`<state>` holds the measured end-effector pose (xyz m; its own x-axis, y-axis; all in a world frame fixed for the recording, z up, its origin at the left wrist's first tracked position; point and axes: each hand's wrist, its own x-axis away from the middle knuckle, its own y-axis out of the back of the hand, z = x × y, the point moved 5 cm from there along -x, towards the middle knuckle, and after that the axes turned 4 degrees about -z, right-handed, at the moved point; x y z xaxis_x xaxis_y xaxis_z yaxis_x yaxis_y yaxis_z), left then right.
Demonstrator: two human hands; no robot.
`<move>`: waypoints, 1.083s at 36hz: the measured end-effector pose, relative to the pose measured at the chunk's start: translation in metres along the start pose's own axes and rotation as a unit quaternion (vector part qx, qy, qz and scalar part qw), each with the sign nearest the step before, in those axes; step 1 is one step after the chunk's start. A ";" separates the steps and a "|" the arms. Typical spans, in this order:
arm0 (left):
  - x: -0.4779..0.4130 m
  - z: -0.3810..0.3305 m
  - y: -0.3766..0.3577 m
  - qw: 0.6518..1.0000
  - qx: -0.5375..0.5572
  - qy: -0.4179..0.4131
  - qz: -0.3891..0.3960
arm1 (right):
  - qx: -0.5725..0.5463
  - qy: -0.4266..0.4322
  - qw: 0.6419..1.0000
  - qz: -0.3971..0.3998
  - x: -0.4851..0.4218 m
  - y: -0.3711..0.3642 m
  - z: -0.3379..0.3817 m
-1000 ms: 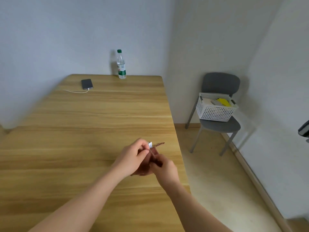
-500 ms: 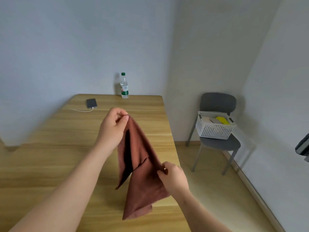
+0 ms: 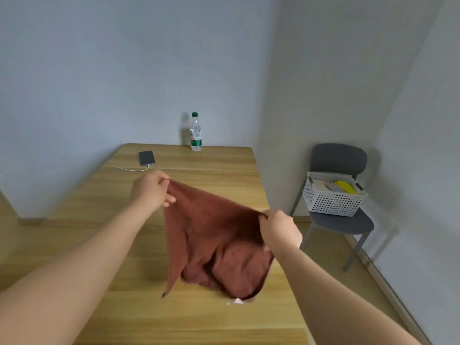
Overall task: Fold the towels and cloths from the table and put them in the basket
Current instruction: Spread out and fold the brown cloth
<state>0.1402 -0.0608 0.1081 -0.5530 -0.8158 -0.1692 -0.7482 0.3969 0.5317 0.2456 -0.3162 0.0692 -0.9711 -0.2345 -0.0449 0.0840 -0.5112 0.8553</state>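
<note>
A brown cloth [image 3: 214,235] hangs spread in the air above the wooden table [image 3: 199,319]. My left hand [image 3: 150,189] pinches its upper left corner. My right hand [image 3: 278,229] pinches the upper right corner, lower and nearer to me. The cloth's lower part is bunched and blurred, with a small white tag at its bottom edge. A white perforated basket [image 3: 332,199] stands on a grey chair [image 3: 341,220] to the right of the table, with pale and yellow folded cloths inside.
A phone [image 3: 146,158] on a white cable lies at the table's far left. A water bottle [image 3: 196,131] with a green cap stands at the far edge by the wall. Floor space separates the table's right edge from the chair.
My hands have moved apart and upward, pulling the cloth from a small bundle into a wide hanging sheet. The view has tilted up.
</note>
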 end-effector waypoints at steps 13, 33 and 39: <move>-0.016 -0.033 0.046 0.952 0.249 -0.158 -0.081 | -0.119 0.169 0.953 -0.221 -0.014 0.052 0.046; 0.134 0.190 -0.060 0.919 -0.222 0.009 0.325 | 0.117 0.064 0.970 0.204 0.099 -0.122 -0.104; 0.133 0.198 -0.057 0.899 -0.291 0.021 0.326 | 0.100 0.041 0.963 0.249 0.103 -0.125 -0.107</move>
<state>0.0367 -0.1089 -0.1096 -0.7811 -0.5091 0.3616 0.0555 0.5202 0.8522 0.1594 -0.3647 -0.0970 -0.8007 -0.4770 0.3624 0.4809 -0.1512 0.8636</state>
